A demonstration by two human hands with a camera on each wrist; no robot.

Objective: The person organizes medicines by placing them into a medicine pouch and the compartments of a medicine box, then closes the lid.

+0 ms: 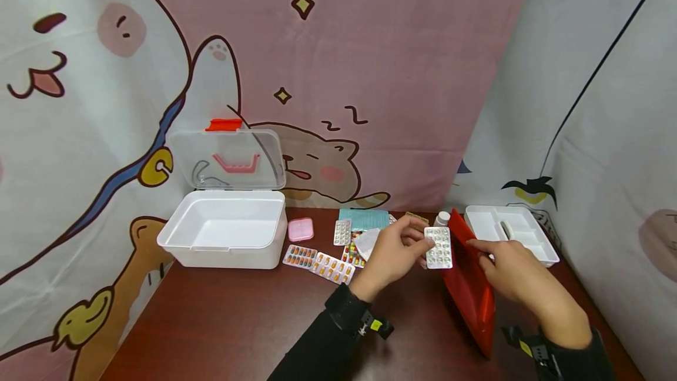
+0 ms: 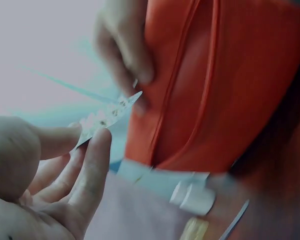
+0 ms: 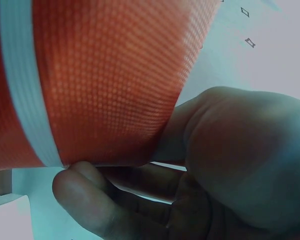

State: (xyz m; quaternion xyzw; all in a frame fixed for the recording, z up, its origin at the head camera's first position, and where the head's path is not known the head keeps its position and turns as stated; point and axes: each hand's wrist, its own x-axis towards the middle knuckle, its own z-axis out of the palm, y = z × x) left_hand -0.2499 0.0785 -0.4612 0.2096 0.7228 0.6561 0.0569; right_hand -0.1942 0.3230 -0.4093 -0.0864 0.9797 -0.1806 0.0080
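My left hand (image 1: 394, 254) pinches a blister pack of white pills (image 1: 438, 247) between thumb and fingers, just left of a red pouch (image 1: 473, 298). In the left wrist view the pack (image 2: 107, 116) is seen nearly edge-on, pointing toward the pouch (image 2: 190, 90). My right hand (image 1: 520, 278) grips the far upper edge of the pouch, which stands tilted on the table. Seen from the right wrist, the pouch's textured side (image 3: 115, 80) carries a pale strip (image 3: 27, 85), and my fingers are under its edge; part of the thumb is hidden.
An open white box (image 1: 227, 257) with a raised clear lid stands at left. Near it lie a pink case (image 1: 300, 229) and capsule blister packs (image 1: 332, 267). A teal packet (image 1: 365, 217), a white bottle (image 1: 442, 219) and a white divided tray (image 1: 547, 254) sit at the back.
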